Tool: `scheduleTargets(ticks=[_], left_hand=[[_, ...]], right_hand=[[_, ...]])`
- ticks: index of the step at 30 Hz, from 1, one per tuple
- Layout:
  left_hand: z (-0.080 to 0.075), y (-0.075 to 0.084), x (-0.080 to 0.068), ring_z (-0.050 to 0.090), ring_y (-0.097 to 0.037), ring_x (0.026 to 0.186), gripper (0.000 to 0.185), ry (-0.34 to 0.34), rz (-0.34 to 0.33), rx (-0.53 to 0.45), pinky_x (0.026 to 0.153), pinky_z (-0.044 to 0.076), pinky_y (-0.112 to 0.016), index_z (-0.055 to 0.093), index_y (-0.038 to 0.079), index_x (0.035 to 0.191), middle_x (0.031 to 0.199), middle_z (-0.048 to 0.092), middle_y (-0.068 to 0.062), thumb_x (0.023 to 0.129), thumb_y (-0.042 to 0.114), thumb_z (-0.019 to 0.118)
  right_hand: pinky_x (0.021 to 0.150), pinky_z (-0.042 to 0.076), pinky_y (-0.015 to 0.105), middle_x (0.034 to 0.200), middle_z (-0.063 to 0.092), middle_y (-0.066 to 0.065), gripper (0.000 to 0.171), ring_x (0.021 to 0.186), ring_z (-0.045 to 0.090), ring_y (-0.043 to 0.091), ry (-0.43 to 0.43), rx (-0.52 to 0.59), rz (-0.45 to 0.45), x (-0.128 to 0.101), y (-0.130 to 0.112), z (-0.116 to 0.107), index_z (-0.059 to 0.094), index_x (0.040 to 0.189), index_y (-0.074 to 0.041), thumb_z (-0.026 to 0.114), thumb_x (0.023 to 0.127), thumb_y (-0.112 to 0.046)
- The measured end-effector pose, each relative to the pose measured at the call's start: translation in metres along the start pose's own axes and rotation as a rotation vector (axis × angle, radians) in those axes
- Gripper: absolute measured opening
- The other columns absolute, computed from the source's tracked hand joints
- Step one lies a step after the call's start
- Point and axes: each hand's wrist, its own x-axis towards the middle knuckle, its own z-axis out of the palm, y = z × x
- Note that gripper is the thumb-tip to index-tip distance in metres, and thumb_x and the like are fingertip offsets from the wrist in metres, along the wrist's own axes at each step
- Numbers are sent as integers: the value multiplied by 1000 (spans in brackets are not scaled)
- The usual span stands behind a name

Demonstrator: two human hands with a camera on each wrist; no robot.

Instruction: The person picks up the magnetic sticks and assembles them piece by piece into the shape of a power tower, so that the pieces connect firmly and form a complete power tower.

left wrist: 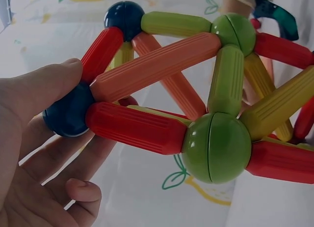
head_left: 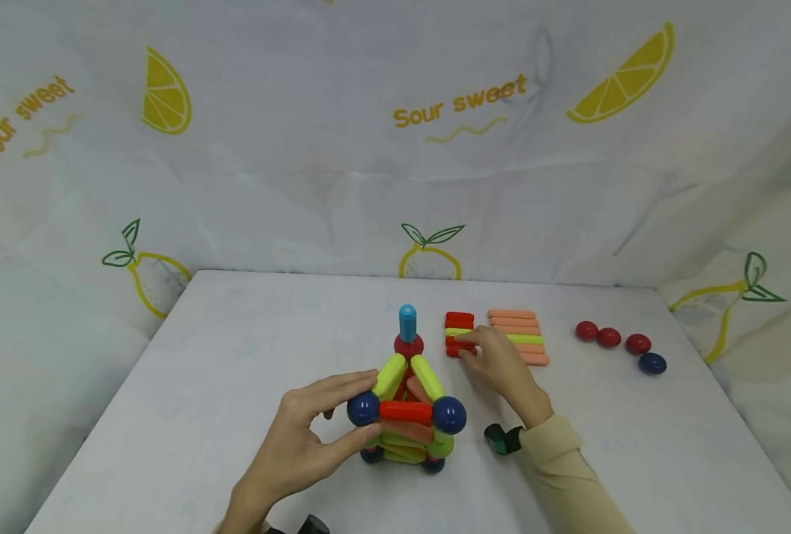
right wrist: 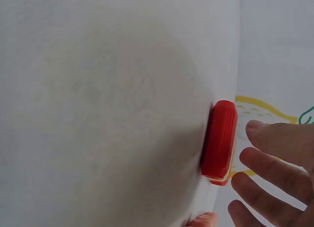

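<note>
A frame of magnetic rods and balls [head_left: 405, 404] stands on the white table [head_left: 235, 356], topped by a red ball [head_left: 409, 345] and a blue peg [head_left: 407, 322]. My left hand [head_left: 309, 437] grips its near-left dark blue ball [head_left: 363, 408] between thumb and fingers; the left wrist view shows that dark blue ball [left wrist: 68, 114] against my thumb. My right hand [head_left: 499, 363] reaches to a small stack of short red rods [head_left: 459, 334]. In the right wrist view its straight fingers [right wrist: 274, 138] lie just beside a red rod [right wrist: 219, 141], not closed on it.
A row of long orange rods [head_left: 514, 326] with one yellow-green rod lies right of the red stack. Three red balls [head_left: 608, 337] and a dark blue ball [head_left: 652, 363] sit at the far right. A lemon-print cloth [head_left: 395, 148] hangs behind.
</note>
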Motion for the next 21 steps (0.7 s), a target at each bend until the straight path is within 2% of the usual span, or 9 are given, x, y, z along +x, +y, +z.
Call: scheduleTargets(ticks=[5, 9, 12, 15, 19, 21], left_hand=[[1, 0, 0, 66, -9, 96, 47, 2, -1, -11, 61, 44, -18, 71, 10, 129, 125, 74, -10, 84, 12, 84], [2, 1, 0, 65, -9, 95, 46, 2, -4, -23, 62, 46, -18, 72, 10, 127, 124, 75, -10, 83, 13, 85], [2, 2, -1, 64, -8, 88, 47, -24, 1, -63, 63, 50, -19, 72, 9, 126, 124, 74, -10, 82, 14, 86], [-1, 4, -2, 69, -7, 85, 51, -104, -14, -192, 67, 59, -23, 68, 8, 130, 125, 70, -13, 83, 10, 85], [-6, 7, -4, 77, -12, 85, 53, -206, -82, -369, 68, 64, -33, 61, 7, 133, 124, 66, -18, 84, 2, 81], [-6, 6, -3, 76, -11, 85, 57, -206, -95, -366, 66, 63, -32, 58, 9, 134, 123, 64, -17, 83, 3, 82]], right_hand=[[81, 58, 41, 99, 72, 16, 29, 86, 61, 25, -82, -70, 43, 1, 10, 15, 76, 115, 0, 79, 86, -5], [79, 57, 38, 96, 69, 13, 28, 86, 59, 22, -99, -40, 58, -3, 8, 19, 76, 112, 0, 80, 86, -6], [84, 60, 42, 103, 72, 15, 28, 91, 64, 25, -38, 99, 52, -9, 0, 11, 73, 114, 1, 78, 88, -6], [88, 61, 44, 107, 73, 16, 29, 95, 68, 27, 76, 303, 10, -20, -17, -11, 70, 117, 0, 76, 90, -9], [90, 60, 27, 106, 74, 6, 29, 98, 71, 17, 187, 567, -75, -45, -49, -52, 68, 118, -3, 76, 91, -8], [89, 58, 20, 104, 73, -1, 29, 97, 71, 11, 204, 649, -142, -62, -65, -71, 67, 118, -3, 75, 90, -3]])
